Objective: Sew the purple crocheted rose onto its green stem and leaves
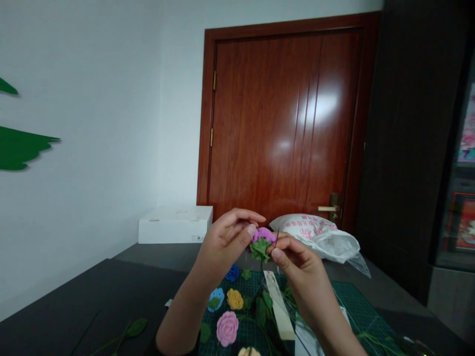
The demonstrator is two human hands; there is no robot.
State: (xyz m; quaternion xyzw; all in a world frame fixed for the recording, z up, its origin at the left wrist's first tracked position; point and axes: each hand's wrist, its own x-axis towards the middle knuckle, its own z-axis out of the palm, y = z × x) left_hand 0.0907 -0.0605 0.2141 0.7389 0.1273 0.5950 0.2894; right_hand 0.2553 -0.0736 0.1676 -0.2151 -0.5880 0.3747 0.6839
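Observation:
A purple crocheted flower (264, 234) with a green knitted base (260, 250) is held up over the mat, its green stem hanging down. My left hand (232, 232) is closed on the flower's left side, thumb on the purple petals. On the other side my right hand (293, 254) pinches a thin dark needle (277, 238), which points upward, with its fingertips against the green base. Whether the needle passes through the yarn cannot be seen. Beneath lie a pink flower (227, 328), a yellow flower (235, 299), a light blue flower (215, 299) and a dark blue flower (232, 273).
A green cutting mat (356, 301) covers part of the dark table (148, 282). On it lie a pale wooden strip (279, 309) and green leaves (262, 309). A white box (174, 226) and a white plastic bag (315, 233) stand behind. A leafy stem (136, 328) lies at left.

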